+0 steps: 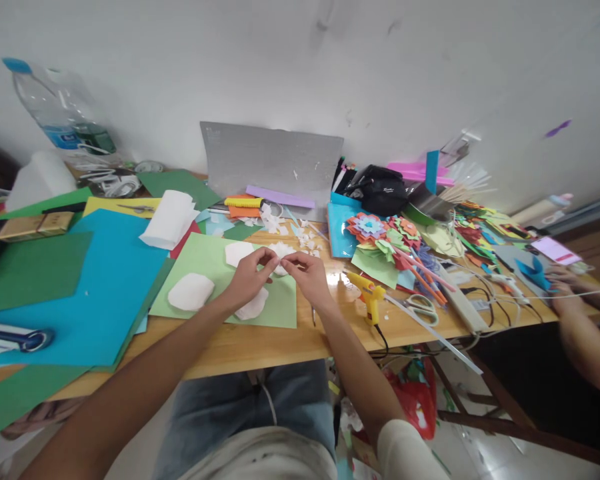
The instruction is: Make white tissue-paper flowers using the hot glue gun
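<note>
My left hand (pixel 253 272) and my right hand (pixel 307 275) meet over the light green sheet (pixel 205 255). Thumbs and fingertips of both are pinched on a small white paper piece (pixel 281 249), partly hidden by the fingers. Around them on the sheet lie white rounded paper pieces: one (pixel 191 292) at the left, another (pixel 238 253) behind my left hand, and a third (pixel 253 305) under my left wrist. Small white scraps (pixel 307 237) are scattered just behind my right hand.
To the right are a yellow glue gun (pixel 369 293), scissors (pixel 423 309) and paper flowers (pixel 367 228). A yellow utility knife (pixel 243 202) lies behind; a blue sheet (pixel 125 267) spreads left. Another person's hands (pixel 566 290) hold blue paper at far right.
</note>
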`<state>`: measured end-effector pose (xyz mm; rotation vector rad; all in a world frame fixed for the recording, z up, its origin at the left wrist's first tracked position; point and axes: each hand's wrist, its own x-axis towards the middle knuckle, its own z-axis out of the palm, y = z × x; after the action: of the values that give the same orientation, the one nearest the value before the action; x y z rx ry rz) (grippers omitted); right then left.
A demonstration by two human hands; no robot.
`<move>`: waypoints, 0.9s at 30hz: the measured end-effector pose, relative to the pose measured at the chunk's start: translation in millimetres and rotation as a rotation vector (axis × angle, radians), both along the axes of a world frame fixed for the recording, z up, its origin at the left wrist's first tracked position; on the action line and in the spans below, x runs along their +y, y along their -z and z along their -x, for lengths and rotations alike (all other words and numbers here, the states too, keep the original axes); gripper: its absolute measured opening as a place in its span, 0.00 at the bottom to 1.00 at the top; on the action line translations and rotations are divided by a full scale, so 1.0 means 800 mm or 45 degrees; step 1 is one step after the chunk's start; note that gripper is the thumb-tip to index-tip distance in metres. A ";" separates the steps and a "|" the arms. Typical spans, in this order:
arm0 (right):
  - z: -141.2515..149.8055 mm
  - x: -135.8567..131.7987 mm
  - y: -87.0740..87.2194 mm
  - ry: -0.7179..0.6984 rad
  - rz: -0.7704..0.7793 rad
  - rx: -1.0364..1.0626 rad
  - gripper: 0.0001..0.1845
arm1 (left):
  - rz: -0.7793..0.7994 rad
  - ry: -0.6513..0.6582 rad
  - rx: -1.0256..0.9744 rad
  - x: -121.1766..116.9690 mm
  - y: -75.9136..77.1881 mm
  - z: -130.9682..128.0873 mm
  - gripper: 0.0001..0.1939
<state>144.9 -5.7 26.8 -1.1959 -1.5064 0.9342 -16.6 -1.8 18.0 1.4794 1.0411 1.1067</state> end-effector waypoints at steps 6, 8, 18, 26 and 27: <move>0.000 -0.001 -0.001 0.010 0.006 0.013 0.09 | -0.033 -0.028 0.031 0.003 0.002 0.001 0.13; 0.001 -0.001 0.000 0.020 0.010 0.015 0.09 | -0.039 -0.034 0.034 0.004 0.003 0.001 0.13; -0.041 0.066 -0.031 0.411 -0.149 -0.415 0.12 | 0.051 -0.137 0.000 0.006 0.008 0.000 0.11; -0.068 0.173 -0.018 0.631 0.274 -1.011 0.11 | 0.030 -0.151 0.052 0.008 0.014 0.002 0.09; -0.067 0.178 -0.013 0.629 0.305 -1.025 0.11 | 0.015 -0.147 0.066 0.007 0.015 0.003 0.08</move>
<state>198.3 137.1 36.8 -2.1659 -1.5799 0.2922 -18.7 4.1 6.3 1.4607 1.1794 1.1458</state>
